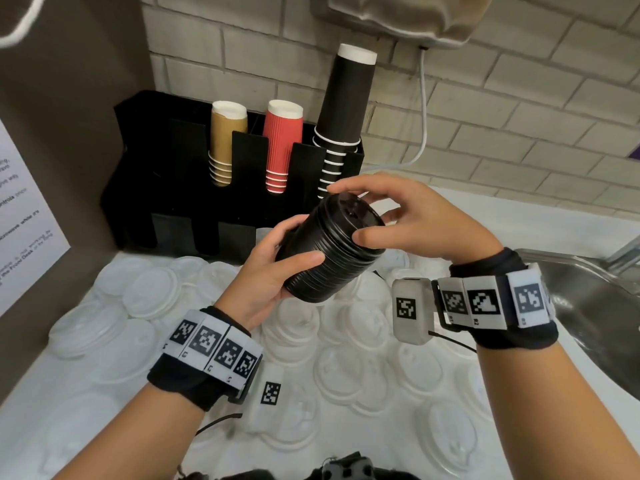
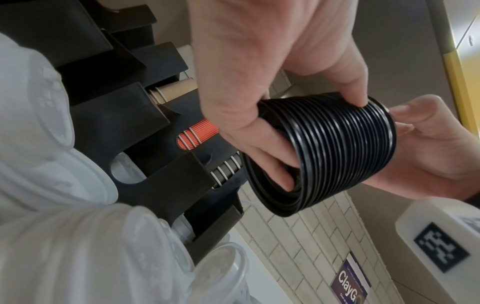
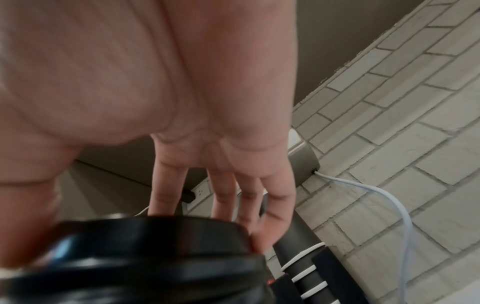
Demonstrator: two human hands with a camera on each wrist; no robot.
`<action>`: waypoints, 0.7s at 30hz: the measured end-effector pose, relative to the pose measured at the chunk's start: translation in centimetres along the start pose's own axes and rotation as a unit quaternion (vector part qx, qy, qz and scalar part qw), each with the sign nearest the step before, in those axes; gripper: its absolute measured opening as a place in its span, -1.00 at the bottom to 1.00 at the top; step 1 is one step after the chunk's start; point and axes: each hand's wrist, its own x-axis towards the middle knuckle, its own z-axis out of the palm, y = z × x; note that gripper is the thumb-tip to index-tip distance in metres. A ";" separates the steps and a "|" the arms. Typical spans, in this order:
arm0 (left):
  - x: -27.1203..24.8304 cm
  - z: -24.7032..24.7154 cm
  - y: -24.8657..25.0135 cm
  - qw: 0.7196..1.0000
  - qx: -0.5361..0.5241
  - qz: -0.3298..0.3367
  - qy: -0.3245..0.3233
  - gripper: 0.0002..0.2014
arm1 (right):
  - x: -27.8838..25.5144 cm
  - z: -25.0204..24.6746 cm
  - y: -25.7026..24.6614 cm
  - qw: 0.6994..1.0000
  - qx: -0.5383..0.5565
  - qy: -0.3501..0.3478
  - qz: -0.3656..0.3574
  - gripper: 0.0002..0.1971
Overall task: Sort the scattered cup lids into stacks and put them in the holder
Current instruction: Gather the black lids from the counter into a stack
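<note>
Your left hand (image 1: 273, 271) grips the black lid stack (image 1: 329, 251) (long axis tilted, top toward the holder (image 1: 145, 174)); your right hand (image 1: 412, 216) pinches its upper end.

Lid stack (image 1: 330, 249) before holder (image 1: 194, 202)

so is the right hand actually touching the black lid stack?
Touching. The head view shows the right hand with its thumb on the rim of the black lid stack and fingertips on the top lid; the right wrist view agrees.

Black wristbands (image 1: 194, 379) with square-code tags
</note>
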 end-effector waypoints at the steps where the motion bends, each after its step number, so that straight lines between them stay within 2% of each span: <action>1: 0.0 0.0 0.0 1.000 -0.001 0.000 0.001 -0.53 | 0.0 0.0 -0.1 1.000 -0.009 -0.002 -0.004 -0.45; 6: 0.2 0.1 -0.2 1.000 -0.006 -0.006 0.006 -0.44 | -0.1 0.1 -0.5 0.999 -0.035 -0.002 -0.009 -0.45; 11: 0.4 0.1 -0.5 1.000 -0.022 -0.009 0.010 -0.48 | 0.2 0.0 -0.5 0.999 -0.042 -0.022 -0.017 -0.44; 13: 0.7 0.2 -0.2 0.999 -0.036 -0.005 0.011 -0.47 | 0.3 -0.8 -0.2 1.000 -0.002 -0.019 -0.002 -0.43; 14: 1.0 0.2 0.0 0.999 -0.049 -0.002 0.017 -0.47 | 0.4 -1.4 0.3 0.999 0.029 0.008 0.013 -0.46; 16: 1.7 0.1 0.8 0.997 -0.069 0.008 0.034 -0.49 | 1.0 -2.5 2.0 0.990 0.079 0.104 0.048 -0.65; 18: 2.3 0.0 1.8 0.997 -0.064 0.022 0.045 -0.54 | 1.8 -3.2 4.8 0.978 0.058 0.164 0.117 -0.80; 19: 2.6 -0.2 2.3 0.997 -0.055 0.028 0.047 -0.56 | 2.2 -3.3 6.5 0.975 0.013 0.149 0.165 -0.79; 21: 3.0 -0.4 3.3 0.997 -0.042 0.039 0.051 -0.58 | 2.9 -2.9 9.9 0.961 -0.077 0.049 0.262 -0.72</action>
